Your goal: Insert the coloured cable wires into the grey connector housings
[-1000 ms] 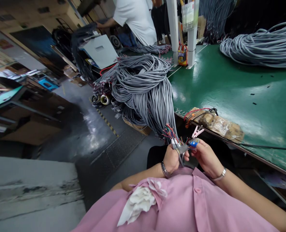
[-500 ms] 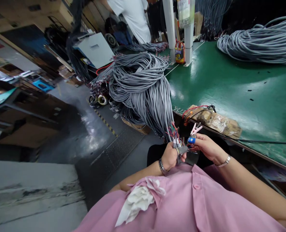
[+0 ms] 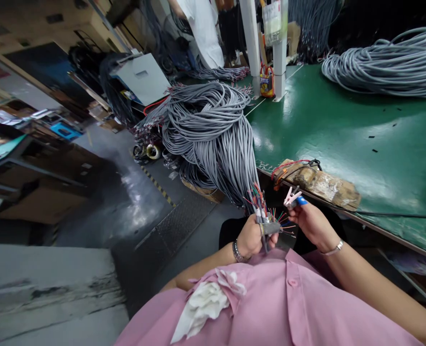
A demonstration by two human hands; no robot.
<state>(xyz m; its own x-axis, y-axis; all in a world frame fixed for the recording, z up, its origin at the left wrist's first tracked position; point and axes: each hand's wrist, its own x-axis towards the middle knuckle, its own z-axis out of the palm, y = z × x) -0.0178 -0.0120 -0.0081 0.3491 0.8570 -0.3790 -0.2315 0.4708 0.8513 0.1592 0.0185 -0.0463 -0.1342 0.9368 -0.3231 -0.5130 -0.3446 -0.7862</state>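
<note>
My left hand (image 3: 249,237) is closed around the ends of several grey cables, whose bared coloured wires (image 3: 259,196) point upward. More thin wires (image 3: 283,223) fan out to the right, toward my other hand. A grey tube-like piece (image 3: 271,228) lies across the left hand's front; whether it covers the thumb or is cable, I cannot tell. My right hand (image 3: 311,225) pinches a small pink pronged tool (image 3: 291,197), its exact kind unclear. A blue wrap (image 3: 301,200) sits on one right fingertip. The tool is a little above the fanned wires, apart from them.
A big bundle of grey cables (image 3: 213,120) drapes off the green table (image 3: 342,125). A wooden block (image 3: 328,185) with red and black leads lies at its near edge. Another cable coil (image 3: 389,62) rests at the right. A person in white (image 3: 203,33) stands behind.
My right hand has drawn slightly right and turned, with the pink tool still in it. The coloured wires at my left hand now stand fanned out more visibly.
</note>
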